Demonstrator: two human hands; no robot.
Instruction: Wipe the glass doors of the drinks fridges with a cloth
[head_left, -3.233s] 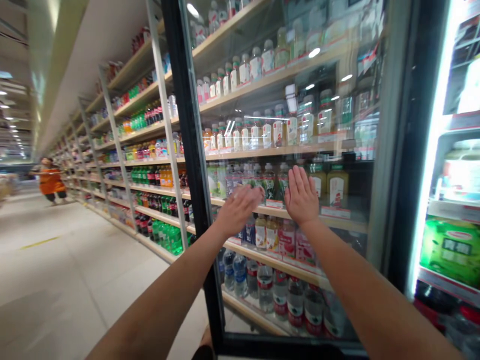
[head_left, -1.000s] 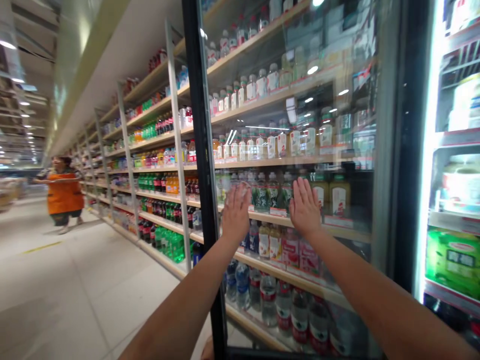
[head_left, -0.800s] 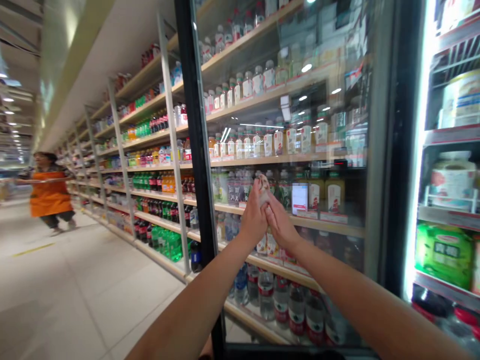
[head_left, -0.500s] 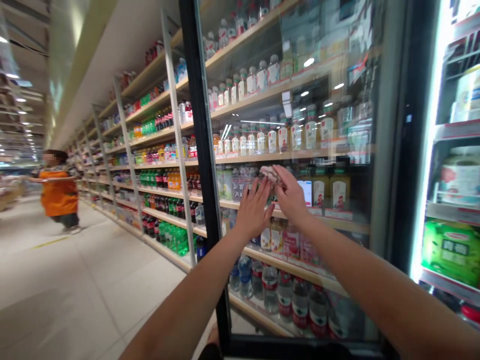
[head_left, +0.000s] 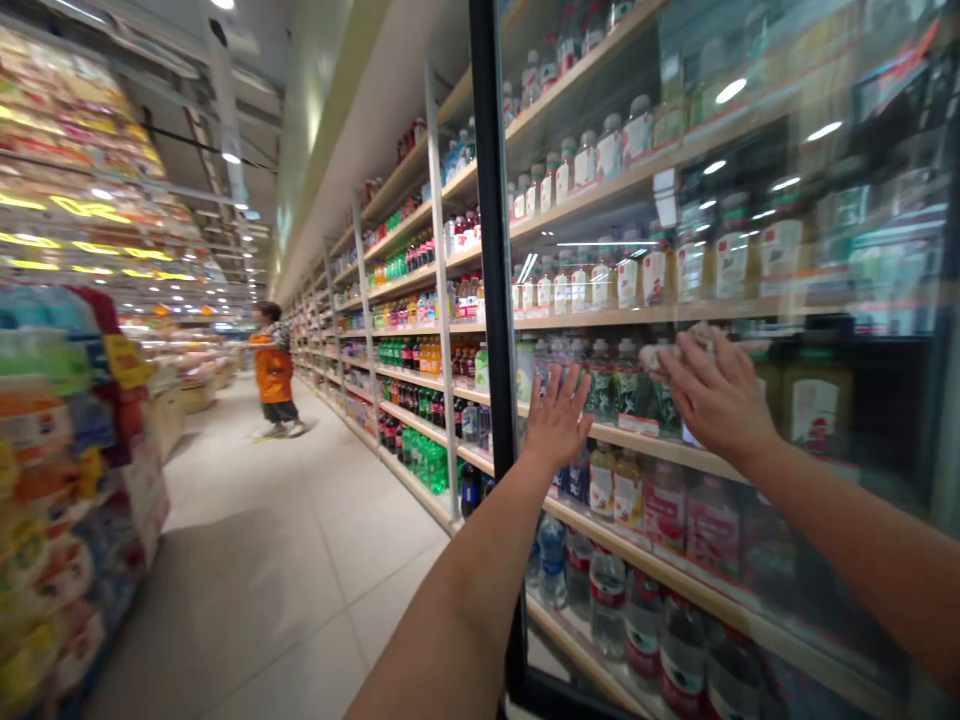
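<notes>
Holding a crumpled pale cloth [head_left: 702,337] under its fingers, the right hand [head_left: 716,400] is up at a big glass door [head_left: 491,250] with a black edge. Bits of the cloth poke out past the fingers, and it looks pressed to the glass, in front of a row of drinks. The left hand [head_left: 556,425] is spread wide with its fingers pointing up. It is to the left of the cloth and a little lower, near it but apart. I cannot tell if its palm touches the door. Through the door you can see wooden shelves [head_left: 585,321] with lots of bottles [head_left: 602,478]. Some have white labels, and some at the bottom have red ones. More drinks run far back on the left, with green soda [head_left: 431,465] low down. A person [head_left: 274,368] in orange is on the pale floor [head_left: 300,545], well away from the hands. At the far left is a blurry pile of bright packs [head_left: 60,520].
</notes>
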